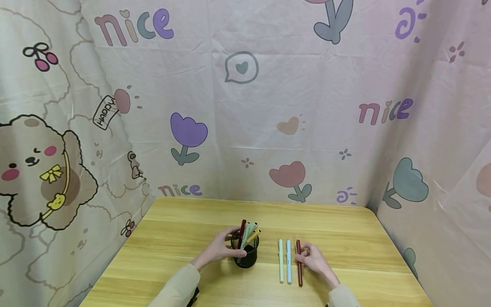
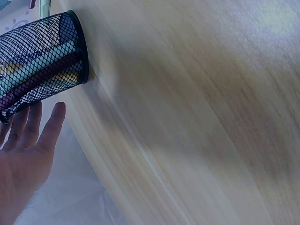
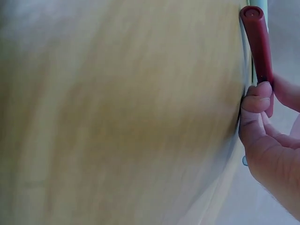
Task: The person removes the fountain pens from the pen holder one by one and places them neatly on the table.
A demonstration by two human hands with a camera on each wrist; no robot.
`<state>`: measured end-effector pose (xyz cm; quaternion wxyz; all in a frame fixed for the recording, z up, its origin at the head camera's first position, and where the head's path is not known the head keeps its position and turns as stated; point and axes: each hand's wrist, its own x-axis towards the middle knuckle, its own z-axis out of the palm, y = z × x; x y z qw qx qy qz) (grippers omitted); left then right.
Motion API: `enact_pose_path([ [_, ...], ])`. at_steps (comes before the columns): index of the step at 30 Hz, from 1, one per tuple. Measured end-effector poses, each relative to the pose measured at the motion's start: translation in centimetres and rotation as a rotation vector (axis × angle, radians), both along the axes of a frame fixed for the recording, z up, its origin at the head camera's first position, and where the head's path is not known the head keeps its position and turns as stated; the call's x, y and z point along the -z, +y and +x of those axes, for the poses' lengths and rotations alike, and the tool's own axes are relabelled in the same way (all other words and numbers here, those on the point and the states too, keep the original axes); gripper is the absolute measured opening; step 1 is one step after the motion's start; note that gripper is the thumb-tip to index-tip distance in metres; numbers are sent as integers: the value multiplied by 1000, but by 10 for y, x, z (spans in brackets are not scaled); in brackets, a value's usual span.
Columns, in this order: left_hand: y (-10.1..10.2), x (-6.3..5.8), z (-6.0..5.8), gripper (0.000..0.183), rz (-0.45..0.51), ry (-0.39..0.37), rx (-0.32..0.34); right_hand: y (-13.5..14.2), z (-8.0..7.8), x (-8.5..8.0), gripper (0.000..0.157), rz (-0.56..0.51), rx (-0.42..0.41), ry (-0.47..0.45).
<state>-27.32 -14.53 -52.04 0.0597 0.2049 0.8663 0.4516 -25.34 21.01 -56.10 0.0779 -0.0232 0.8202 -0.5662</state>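
Note:
In the head view, a black mesh pen holder [image 1: 247, 258] stands on the table with several pens [image 1: 251, 230] in it, among them dark red, pale green and yellow ones. My left hand [image 1: 222, 247] holds it from the left, thumb across the front and fingers at the far side. The left wrist view shows the mesh holder [image 2: 47, 61] beside the fingers [image 2: 51, 126]. A dark red pen [image 1: 299, 273] is pinched between thumb and fingers of my right hand [image 1: 312, 258]. In the right wrist view, the red pen's end [image 3: 258, 42] points away from the fingertips [image 3: 258, 103].
A pale green pen [image 1: 281, 260] and a light blue pen [image 1: 289, 262] lie side by side on the wooden table [image 1: 184, 217], left of the red pen. Printed cloth [image 1: 245, 106] hangs behind the table and along both sides.

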Motion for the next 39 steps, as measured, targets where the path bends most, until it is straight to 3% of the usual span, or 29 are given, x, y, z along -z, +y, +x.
enact_pose_path([
  [16,1,0,0,92,-5,4,1,-7,0,0,34,127,87,-2],
  [39,1,-1,0,91,-9,5,-13,-8,0,1,38,179,95,20],
])
